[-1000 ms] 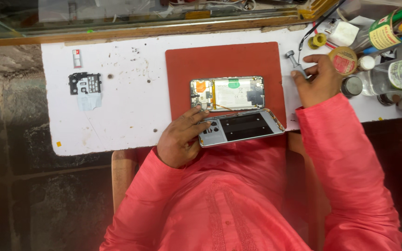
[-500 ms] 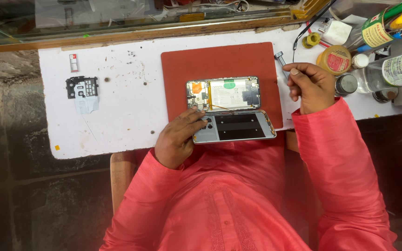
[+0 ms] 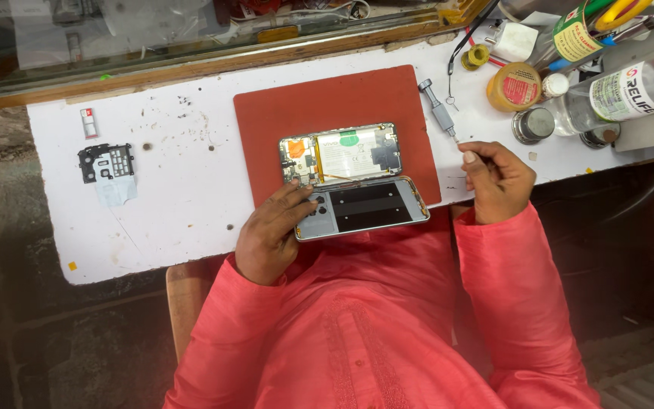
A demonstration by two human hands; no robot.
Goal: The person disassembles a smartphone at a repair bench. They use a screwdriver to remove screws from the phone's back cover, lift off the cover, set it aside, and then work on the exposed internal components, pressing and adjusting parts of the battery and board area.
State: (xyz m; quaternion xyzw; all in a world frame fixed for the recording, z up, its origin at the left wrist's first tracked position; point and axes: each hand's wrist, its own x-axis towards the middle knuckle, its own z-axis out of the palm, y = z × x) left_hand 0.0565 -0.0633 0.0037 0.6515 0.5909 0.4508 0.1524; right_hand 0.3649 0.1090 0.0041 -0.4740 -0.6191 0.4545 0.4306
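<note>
right hand (image 3: 497,178) withdrew to table edge (image 3: 191,261) | left hand (image 3: 270,235) on phone (image 3: 353,182)

Far right bench edge: clear bottle (image 3: 630,91) lying tilted, white label with black and red print. Beside it, round yellow tin (image 3: 514,86), red label on top. Top right: can (image 3: 573,34), green-and-cream label. On the opened phone (image 3: 350,155): white battery label with green sticker.
</note>
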